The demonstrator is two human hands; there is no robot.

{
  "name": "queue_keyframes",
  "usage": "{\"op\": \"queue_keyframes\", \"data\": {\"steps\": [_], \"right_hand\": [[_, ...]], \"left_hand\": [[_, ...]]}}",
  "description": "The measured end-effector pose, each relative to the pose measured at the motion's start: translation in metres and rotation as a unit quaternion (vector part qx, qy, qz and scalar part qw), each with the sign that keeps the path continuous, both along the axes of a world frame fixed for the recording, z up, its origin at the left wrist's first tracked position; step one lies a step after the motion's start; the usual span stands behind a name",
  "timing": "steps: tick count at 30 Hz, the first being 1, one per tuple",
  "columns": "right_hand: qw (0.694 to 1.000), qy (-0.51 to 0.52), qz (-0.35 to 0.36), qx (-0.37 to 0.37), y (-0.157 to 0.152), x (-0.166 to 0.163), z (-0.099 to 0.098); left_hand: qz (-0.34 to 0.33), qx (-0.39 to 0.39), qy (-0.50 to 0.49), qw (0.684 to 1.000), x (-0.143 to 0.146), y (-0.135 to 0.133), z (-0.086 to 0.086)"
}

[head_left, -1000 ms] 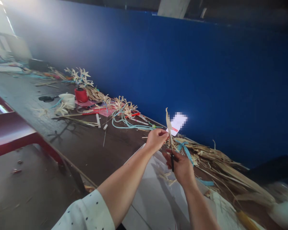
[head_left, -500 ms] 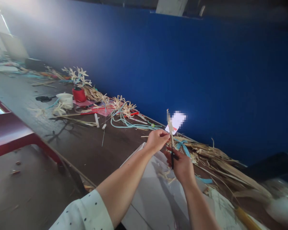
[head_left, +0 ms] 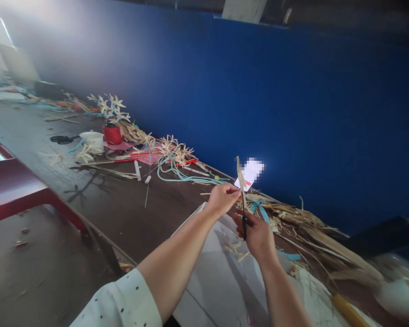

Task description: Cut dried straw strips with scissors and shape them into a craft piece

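Note:
My left hand (head_left: 224, 199) pinches a thin pale strip of dried leaf (head_left: 240, 170) that stands nearly upright. Just below it, my right hand (head_left: 259, 234) is closed round dark-handled scissors (head_left: 244, 229), whose blades point up along the strip. Whether the blades touch the strip I cannot tell. Behind the strip, a bright phone-like screen (head_left: 250, 176), partly blurred out, leans near the blue wall. Pale scraps (head_left: 236, 249) lie on a white surface (head_left: 204, 259) beneath my hands.
Dried leaf strips (head_left: 313, 222) and blue ribbon (head_left: 261, 210) lie to the right. Further left are pale straw flowers (head_left: 173, 150), blue cord (head_left: 180, 179), a red pot (head_left: 112, 134), a white cup (head_left: 92, 141) and another pair of scissors (head_left: 63, 140). A red chair (head_left: 17, 190) stands at the left.
Very little differs. Both hands keep their places, and the leaf strip's tip and the scissors have shifted only slightly.

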State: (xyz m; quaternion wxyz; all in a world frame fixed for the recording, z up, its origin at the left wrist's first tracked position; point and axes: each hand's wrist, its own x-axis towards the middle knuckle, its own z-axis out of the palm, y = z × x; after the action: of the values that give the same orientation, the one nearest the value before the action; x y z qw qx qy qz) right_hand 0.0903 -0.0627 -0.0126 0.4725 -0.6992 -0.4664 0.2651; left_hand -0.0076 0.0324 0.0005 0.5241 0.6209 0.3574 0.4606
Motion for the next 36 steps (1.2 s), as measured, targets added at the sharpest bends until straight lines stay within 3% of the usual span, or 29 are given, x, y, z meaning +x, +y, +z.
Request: {"op": "queue_keyframes", "data": {"steps": [5,8,12,16,24,30,36], "right_hand": [[0.998,0.048,0.02,0.027,0.001,0.003,-0.004],[0.995,0.09,-0.002,0.049,0.003,0.011,-0.008],[0.959,0.237,-0.058,0.141,0.004,0.022,-0.005],[0.925,0.331,-0.032,0.181,0.003,0.025,0.003],[0.943,0.271,-0.015,0.194,0.004,0.021,-0.001],[0.949,0.258,-0.01,0.184,0.005,0.026,-0.006],[0.955,0.245,-0.007,0.168,0.004,0.021,-0.004]], "left_hand": [[0.027,0.007,0.001,1.0,-0.002,0.002,0.0],[0.036,0.017,0.006,0.999,-0.004,0.003,0.0],[-0.008,0.038,0.014,0.999,-0.003,0.0,0.001],[-0.077,0.056,0.017,0.995,-0.001,-0.005,-0.001],[-0.128,0.068,0.035,0.989,0.004,-0.01,-0.005],[-0.159,-0.003,0.001,0.987,0.002,-0.011,-0.002],[-0.138,-0.019,-0.021,0.99,0.004,-0.01,-0.002]]}}
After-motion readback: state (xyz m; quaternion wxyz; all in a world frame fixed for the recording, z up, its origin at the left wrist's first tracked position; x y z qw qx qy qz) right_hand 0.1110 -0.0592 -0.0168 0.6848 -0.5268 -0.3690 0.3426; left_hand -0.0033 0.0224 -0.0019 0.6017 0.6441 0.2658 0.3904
